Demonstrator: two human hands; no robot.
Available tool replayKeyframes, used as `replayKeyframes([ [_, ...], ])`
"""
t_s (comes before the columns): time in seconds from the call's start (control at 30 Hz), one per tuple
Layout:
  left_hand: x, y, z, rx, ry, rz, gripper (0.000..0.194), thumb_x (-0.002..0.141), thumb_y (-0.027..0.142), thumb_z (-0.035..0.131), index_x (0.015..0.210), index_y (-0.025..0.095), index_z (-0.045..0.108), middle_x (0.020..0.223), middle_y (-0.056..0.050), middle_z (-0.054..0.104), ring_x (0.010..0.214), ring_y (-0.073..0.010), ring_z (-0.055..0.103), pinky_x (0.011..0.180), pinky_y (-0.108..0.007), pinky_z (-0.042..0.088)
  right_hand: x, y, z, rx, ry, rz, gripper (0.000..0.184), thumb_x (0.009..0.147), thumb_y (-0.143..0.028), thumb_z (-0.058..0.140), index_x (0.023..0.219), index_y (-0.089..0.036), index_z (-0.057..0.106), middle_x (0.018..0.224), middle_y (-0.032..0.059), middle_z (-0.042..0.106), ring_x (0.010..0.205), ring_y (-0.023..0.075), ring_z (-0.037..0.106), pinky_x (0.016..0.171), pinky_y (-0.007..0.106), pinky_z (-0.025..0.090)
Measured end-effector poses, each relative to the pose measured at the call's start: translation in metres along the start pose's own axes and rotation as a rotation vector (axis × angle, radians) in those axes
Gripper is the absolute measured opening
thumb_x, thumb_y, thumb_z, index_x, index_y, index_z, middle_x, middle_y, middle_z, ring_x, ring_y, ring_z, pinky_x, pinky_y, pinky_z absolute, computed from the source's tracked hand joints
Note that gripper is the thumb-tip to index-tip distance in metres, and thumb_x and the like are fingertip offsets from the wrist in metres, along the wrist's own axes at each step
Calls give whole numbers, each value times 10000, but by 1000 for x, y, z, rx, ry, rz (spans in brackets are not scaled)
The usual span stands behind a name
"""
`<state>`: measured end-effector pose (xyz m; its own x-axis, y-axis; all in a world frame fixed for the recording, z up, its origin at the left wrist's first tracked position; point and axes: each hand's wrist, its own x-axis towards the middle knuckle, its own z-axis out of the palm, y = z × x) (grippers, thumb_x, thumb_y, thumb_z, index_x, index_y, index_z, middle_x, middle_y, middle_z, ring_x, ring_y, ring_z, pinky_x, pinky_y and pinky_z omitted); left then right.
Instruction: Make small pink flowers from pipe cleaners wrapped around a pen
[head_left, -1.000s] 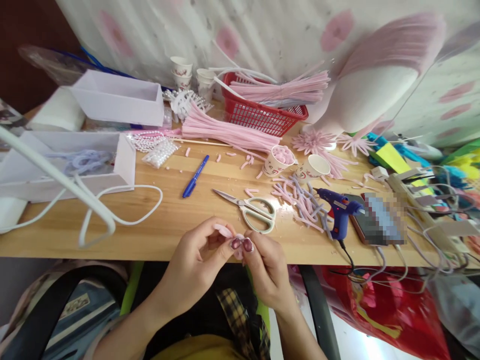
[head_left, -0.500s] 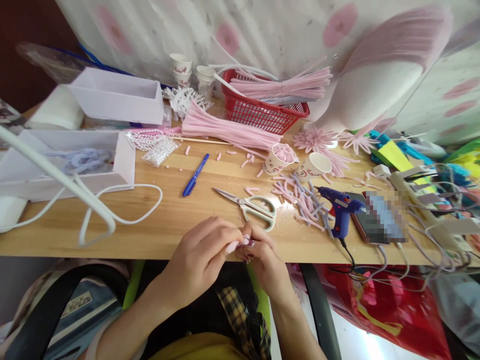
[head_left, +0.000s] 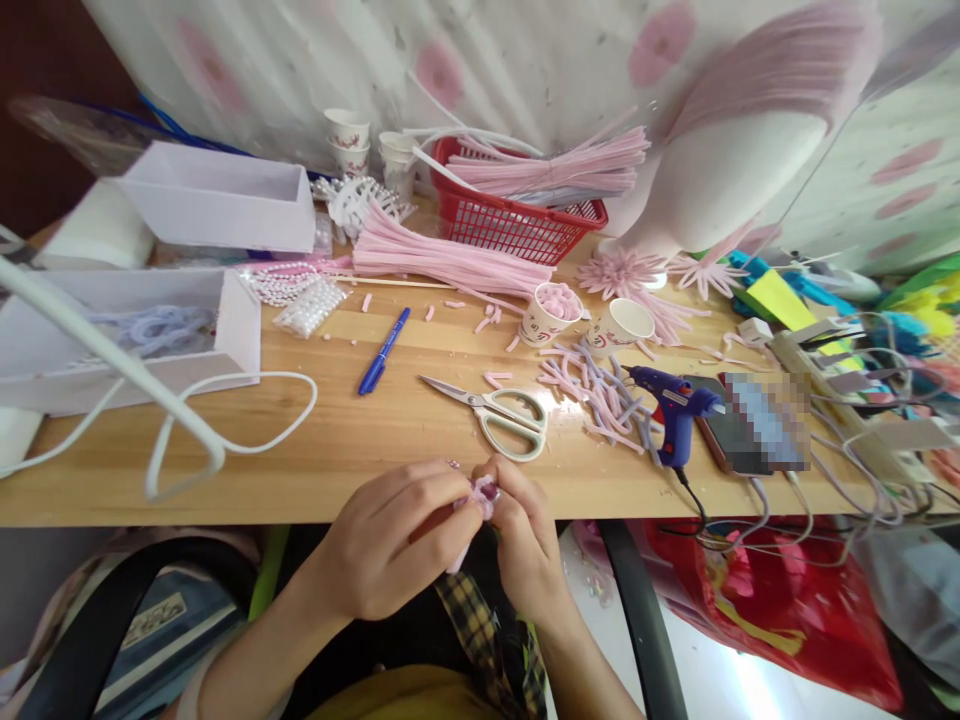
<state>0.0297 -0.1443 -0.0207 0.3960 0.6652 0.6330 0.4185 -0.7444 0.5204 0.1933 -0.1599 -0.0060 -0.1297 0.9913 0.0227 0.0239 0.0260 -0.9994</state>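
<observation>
Both hands meet at the table's front edge over a short curled piece of pink pipe cleaner. My left hand is closed, pinching it between thumb and fingers. From the other side my right hand grips it too, thumb against forefinger. Fingers cover much of the piece, and a pale end shows below my left thumb. Just beyond the hands lie scissors with pale handles, blades slightly apart. To their right is a pile of cut pink and lilac pipe cleaner pieces.
A blue glue gun stands by a phone and cables at the right. Behind are a paper cup of pink pieces, an empty-looking cup, a red basket and a pipe cleaner bundle. A blue pen lies left.
The fingers have shifted around the pink pipe cleaner, and more of its curl shows now. My right hand has turned slightly more upright. The view has moved a little.
</observation>
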Motion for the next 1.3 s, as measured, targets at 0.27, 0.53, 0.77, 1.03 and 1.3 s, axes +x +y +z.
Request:
replayKeyframes([
  [0.27, 14, 23, 10, -363, 150, -324, 168, 886, 71, 517, 950, 213, 583, 897, -31, 685, 838, -139, 651, 755, -225, 530, 4, 8, -9, -478, 25, -434, 172, 847, -71, 376, 763, -215, 416, 707, -1, 426, 657, 162, 392, 618, 310, 307],
  [0.53, 36, 24, 3, -885, -13, -856, 93, 849, 240, 625, 793, 170, 600, 779, -9, 640, 758, -138, 640, 695, -210, 540, 5, 18, -10, -638, 110, -575, 212, 802, -19, 405, 762, -228, 404, 685, -4, 423, 654, 178, 378, 617, 321, 293],
  [0.77, 39, 16, 12, -953, 33, -877, 131, 845, 257, 643, 773, 156, 599, 722, 9, 615, 714, -120, 609, 713, -214, 511, 1, 20, -5, -458, 113, -299, 202, 932, -103, 364, 772, -214, 419, 738, 3, 467, 707, 165, 440, 651, 306, 326],
  [1.03, 43, 4, 6, -915, 89, -898, 156, 825, 263, 671, 744, 154, 593, 683, 9, 627, 702, -123, 605, 727, -230, 498, 0, 10, -18, -210, -58, -107, 337, 1013, -372, 290, 813, -199, 500, 723, -1, 471, 672, 153, 449, 632, 292, 328],
  [1.3, 47, 7, 4, -955, -77, -812, 254, 843, 344, 647, 688, 160, 566, 632, 15, 576, 638, -124, 574, 662, -245, 492, 13, 5, -6, -180, 1, -157, 311, 1015, -310, 356, 764, -207, 508, 721, 0, 506, 685, 147, 473, 669, 282, 370],
])
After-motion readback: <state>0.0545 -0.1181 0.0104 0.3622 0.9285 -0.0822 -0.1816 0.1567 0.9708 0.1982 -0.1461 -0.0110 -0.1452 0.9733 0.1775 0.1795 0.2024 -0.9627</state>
